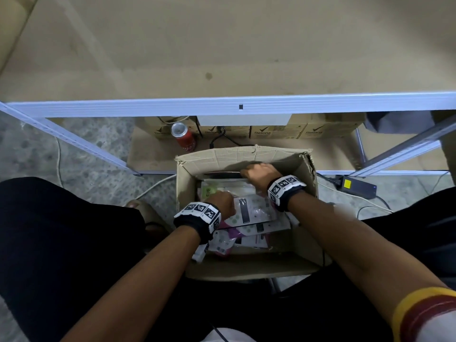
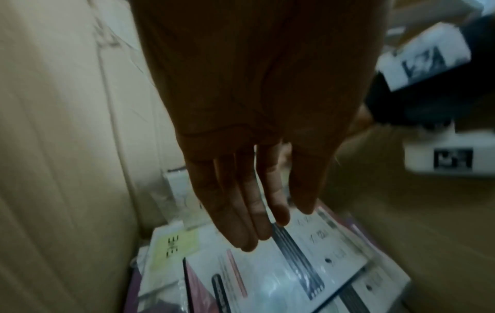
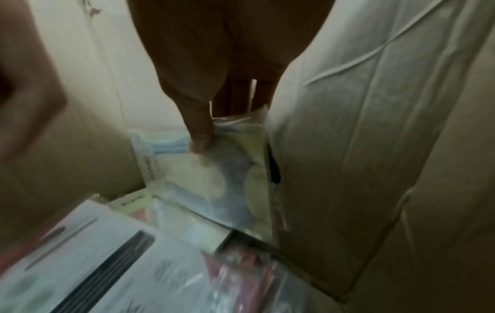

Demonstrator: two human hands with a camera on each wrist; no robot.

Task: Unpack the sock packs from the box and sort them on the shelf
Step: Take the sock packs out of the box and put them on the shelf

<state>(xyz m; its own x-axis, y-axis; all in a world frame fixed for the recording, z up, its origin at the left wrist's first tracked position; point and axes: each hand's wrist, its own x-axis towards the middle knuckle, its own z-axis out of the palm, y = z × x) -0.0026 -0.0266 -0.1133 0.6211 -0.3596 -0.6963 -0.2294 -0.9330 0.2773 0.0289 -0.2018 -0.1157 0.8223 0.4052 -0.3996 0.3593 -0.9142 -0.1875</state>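
While bent over the open box point(image 1: 246, 270) on the floor, just in front of the shelf point(image 1: 222, 58), works with both hands down among the sock packs point(image 1: 246, 233). Pinches with the right hand point(image 1: 261, 172) the top edge of an upright pack point(image 3: 235, 169) set on end against the far wall of the box, thumb point(image 3: 201, 144) pressed on its near face, fingers curled behind, hardly open at all. Seems chosen first for the free top edge offered by standing on end, unlike the rest, lying flat and overlapping across the bottom of the box toward its near wall. Holds the left hand point(image 1: 222, 202) wide open near the left wall of the box, fingers point(image 2: 241, 222) straight and close together, pointing down at the topmost flat pack point(image 2: 294, 264), a white one with a dark stripe; grips nothing. Cannot tell from the blurred wrist view between fingertips touching the wrapper and hanging just above it. Reads best as steadying the loose pile, or readying for the next pick, to stop the lift of the upright pack dragging others along. Shows every visible pack inside the box, none on the shelf board in the head view.
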